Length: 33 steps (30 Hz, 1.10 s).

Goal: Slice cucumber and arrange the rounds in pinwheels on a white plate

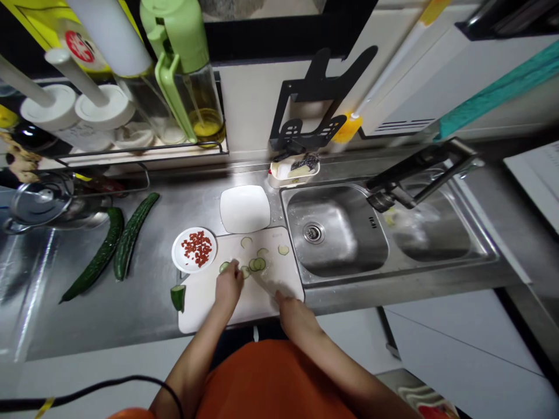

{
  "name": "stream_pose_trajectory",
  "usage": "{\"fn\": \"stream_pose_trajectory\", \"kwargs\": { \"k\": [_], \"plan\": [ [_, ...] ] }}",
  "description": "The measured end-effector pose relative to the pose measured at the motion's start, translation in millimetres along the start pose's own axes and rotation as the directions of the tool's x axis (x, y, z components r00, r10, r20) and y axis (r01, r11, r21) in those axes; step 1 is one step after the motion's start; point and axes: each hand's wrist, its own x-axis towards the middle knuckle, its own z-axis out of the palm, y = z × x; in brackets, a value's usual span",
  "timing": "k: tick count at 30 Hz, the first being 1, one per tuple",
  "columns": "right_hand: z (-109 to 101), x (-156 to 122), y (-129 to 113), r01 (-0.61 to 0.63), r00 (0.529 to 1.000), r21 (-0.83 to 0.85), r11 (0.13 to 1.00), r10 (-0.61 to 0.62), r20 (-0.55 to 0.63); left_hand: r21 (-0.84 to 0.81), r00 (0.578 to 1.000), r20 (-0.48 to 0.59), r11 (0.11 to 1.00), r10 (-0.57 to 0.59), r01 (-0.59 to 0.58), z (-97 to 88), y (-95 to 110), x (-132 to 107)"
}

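Note:
A white cutting board point(205, 308) lies on the steel counter in front of me. My left hand point(229, 286) is closed, fingertips pressed on a short green cucumber piece point(224, 266). My right hand point(292, 313) is closed on the handle of a knife point(267, 283), whose pale blade points up-left toward the cucumber slices point(257, 263). More thin slices lie scattered at the board's far edge, such as a single slice point(283, 249). A cut cucumber end point(177, 297) rests at the board's left edge.
A small round plate of red chopped bits point(194, 249) and an empty square white plate point(244, 208) sit behind the board. Two whole cucumbers point(126, 235) lie to the left. A double sink point(336, 233) with a faucet point(414, 174) is on the right. Oil bottles stand on a back rack.

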Motion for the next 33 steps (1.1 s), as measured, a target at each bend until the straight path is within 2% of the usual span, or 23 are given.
{"fn": "stream_pose_trajectory", "kwargs": {
  "k": [7,13,33],
  "plan": [
    [-2.1,4.8,-13.7,0.019,1.000,-0.007,1.000,-0.019,-0.020,-0.052,0.999,-0.001,0.998,-0.039,0.039,-0.1,1.2,-1.3],
    [-6.3,4.3,-19.8,-0.003,1.000,-0.024,1.000,0.003,0.002,-0.056,0.999,-0.023,0.998,-0.026,0.025,-1.5,4.2,-3.1],
    [-8.9,-0.3,-32.3,-0.016,0.999,0.026,1.000,0.015,0.031,0.068,1.000,-0.003,0.998,0.010,-0.009,-0.1,4.5,-0.2]
  ]
}}
